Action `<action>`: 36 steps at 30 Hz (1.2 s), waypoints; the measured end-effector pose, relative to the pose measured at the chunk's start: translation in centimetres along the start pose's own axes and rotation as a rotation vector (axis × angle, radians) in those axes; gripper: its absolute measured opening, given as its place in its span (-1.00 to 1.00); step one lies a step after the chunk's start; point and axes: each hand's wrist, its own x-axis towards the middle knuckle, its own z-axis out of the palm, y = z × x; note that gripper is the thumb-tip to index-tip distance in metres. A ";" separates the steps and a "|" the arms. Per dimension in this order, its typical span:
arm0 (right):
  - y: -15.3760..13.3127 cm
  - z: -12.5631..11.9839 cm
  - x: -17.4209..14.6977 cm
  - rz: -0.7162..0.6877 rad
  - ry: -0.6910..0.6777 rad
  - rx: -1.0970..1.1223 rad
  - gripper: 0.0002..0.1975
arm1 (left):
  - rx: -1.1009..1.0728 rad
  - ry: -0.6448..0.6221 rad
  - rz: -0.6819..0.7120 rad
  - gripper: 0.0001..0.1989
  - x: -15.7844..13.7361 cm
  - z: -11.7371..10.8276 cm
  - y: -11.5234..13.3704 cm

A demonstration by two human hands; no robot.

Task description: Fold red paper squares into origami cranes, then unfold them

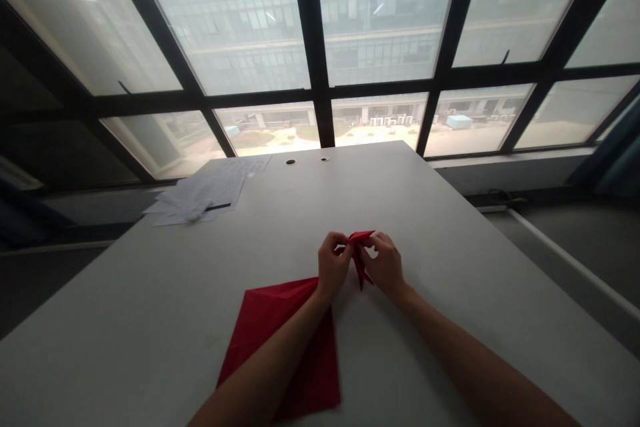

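Observation:
Between my hands, just above the white table (320, 207), is a piece of folded red paper (359, 260) with several narrow points. My left hand (334, 264) pinches its left side between thumb and fingers. On the right side, the fingers of my right hand (385, 260) are closed on the same paper. One point sticks out to the upper right, and others hang downward. A larger red sheet (320, 367) with crease lines lies flat on the table, partly hidden beneath my left forearm.
Loose white papers (215, 180) with writing lie at the table's far left, with a dark pen (219, 206) and a crumpled white piece (197, 212) on them. Two round cable holes sit near the far edge. Large windows with dark frames (320, 47) rise behind.

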 end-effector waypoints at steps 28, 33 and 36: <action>-0.7 -0.9 0.6 -0.038 0.240 -0.039 -0.88 | 0.204 0.112 0.066 -0.85 0.4 -0.2 0.1; -0.7 -1.1 1.1 -0.024 0.269 -0.017 -0.90 | 0.224 0.069 0.028 -0.87 0.6 -0.2 -0.4; -1.1 -1.4 1.2 -0.069 0.238 -0.092 -0.91 | 0.215 0.038 0.013 -0.90 0.6 -0.1 -0.3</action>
